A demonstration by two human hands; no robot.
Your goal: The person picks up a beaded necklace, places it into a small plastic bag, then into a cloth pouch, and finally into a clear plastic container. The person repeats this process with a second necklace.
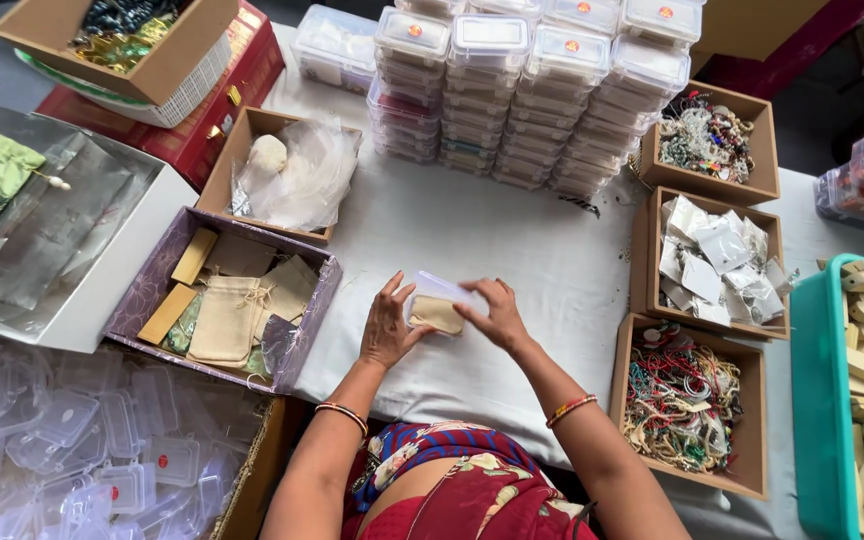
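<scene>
Clear plastic box (444, 292), light and brittle-looking, pinched at both ends between left hand (388, 328) and right hand (493, 314), beige pouch (436, 314) inside.

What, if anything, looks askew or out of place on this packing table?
Nothing stands out. Both hands, left hand and right hand, hold a clear plastic box with a beige pouch inside, on the white cloth; the stacked boxes stand even.

Open clear box (439, 297); beige pouch (436, 314) inside

Bright, even light; edges perhaps warped.
</scene>
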